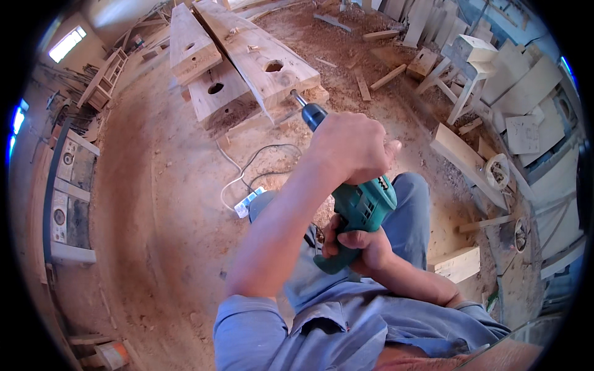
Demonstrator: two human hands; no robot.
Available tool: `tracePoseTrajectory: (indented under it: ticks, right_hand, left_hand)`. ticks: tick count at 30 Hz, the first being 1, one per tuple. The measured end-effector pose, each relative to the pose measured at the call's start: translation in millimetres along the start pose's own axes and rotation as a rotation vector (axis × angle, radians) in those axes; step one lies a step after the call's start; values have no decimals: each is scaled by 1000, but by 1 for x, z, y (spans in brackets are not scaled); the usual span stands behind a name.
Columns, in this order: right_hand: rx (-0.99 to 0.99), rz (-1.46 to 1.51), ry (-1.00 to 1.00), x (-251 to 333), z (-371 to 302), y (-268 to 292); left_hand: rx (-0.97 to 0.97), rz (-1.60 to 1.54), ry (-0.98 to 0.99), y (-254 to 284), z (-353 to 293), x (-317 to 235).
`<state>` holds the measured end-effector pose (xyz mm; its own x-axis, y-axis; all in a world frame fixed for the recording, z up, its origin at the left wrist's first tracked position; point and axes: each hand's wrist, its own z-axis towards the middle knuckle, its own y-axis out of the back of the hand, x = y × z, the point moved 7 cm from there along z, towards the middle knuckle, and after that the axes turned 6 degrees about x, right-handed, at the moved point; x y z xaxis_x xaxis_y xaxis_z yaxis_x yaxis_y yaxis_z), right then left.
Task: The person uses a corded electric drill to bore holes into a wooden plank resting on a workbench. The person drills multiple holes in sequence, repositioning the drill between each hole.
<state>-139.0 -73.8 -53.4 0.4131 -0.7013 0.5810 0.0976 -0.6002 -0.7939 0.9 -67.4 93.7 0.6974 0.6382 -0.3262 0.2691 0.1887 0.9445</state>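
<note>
My right hand (365,244) is closed around the handle of a green power drill (362,207) in front of my body. Crossing over from the left, my left hand (351,147) wraps the front of the drill just behind its black chuck (314,115). The bit (299,98) points away from me and meets the near end of a thick wooden beam (288,77); how deep it sits cannot be made out. An oval hole and wood chips show on the beam's top. Beside it lie a stacked beam (195,59) and a lower one (216,106), each with a hole.
A white and blue power strip (249,203) with cables (272,147) lies on the dusty floor by my legs. To the right are a wooden trestle (464,68), a long timber (467,164), a bucket (497,172), a wood block (456,264) and leaning boards (520,74).
</note>
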Motion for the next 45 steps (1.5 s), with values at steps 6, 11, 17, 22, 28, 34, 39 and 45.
tracePoseTrajectory:
  ticks: [6,11,17,22,28,34,39,45]
  right_hand:
    - [-22,56,2,5,-22,0]
    - [-32,59,8,-3,-5,-6]
    - [-15,96,14,-20,-10,-9]
    - [8,79,42,-21,-3,-16]
    - [-30,51,59,-28,1,-16]
    - [-7,-26,61,-26,-13,-11]
    - [-66,-72,79,-21,-2,-6]
    - [-30,-114,66,-6,-18,7]
  left_hand:
    - [10,6,15,-8,-4,-9]
    - [26,14,25,3,-2,2]
    - [-11,30,-40,-11,-12,-4]
    - [-4,23,-44,-6,-12,0]
    - [-3,-1,-23,1,-18,2]
    - [-88,6,-77,-10,-23,-4]
    - [-106,-32,-76,3,-13,7]
    - [-189,-49,-74,-9,-12,-7]
